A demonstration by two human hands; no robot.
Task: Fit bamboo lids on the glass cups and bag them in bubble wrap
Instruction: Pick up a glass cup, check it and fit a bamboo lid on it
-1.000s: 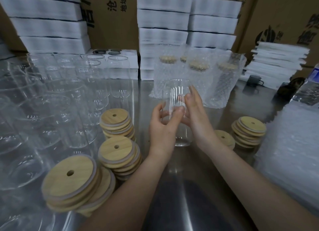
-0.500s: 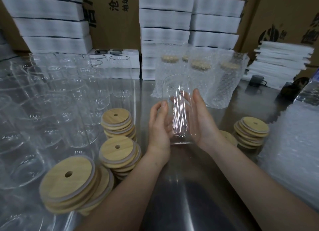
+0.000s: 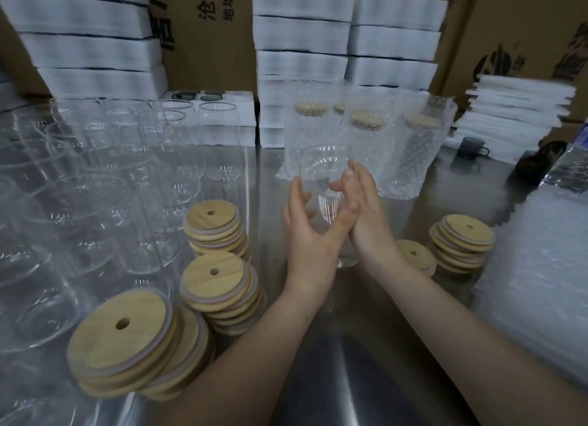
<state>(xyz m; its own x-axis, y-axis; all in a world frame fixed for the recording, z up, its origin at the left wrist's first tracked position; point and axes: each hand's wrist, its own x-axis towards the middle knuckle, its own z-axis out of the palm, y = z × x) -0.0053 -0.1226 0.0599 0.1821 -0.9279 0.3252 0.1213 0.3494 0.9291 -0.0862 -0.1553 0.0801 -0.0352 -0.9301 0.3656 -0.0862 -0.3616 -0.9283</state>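
Empty glass cup (image 3: 324, 168) sits upright between both hands. Left hand (image 3: 305, 235) curls round it; right hand (image 3: 366, 215) presses it, fingers straight.

The glass cup (image 3: 324, 165) showed its rim clearly, but much of its body and base lay covered by the left grip (image 3: 307, 235) and the right grip (image 3: 362, 212). Left of the grips, the empty glasses (image 3: 95, 203) ran together in glare and were cut by the picture's edge, beyond counting. Past the grips, the bagged cups (image 3: 366, 152) showed their tops only as blurred tan patches through the wrap; right of the grips, a lone lid (image 3: 413, 257) sat partly behind the right forearm (image 3: 445, 314), and the bubble-wrap stack (image 3: 541, 282) ran off the edge.
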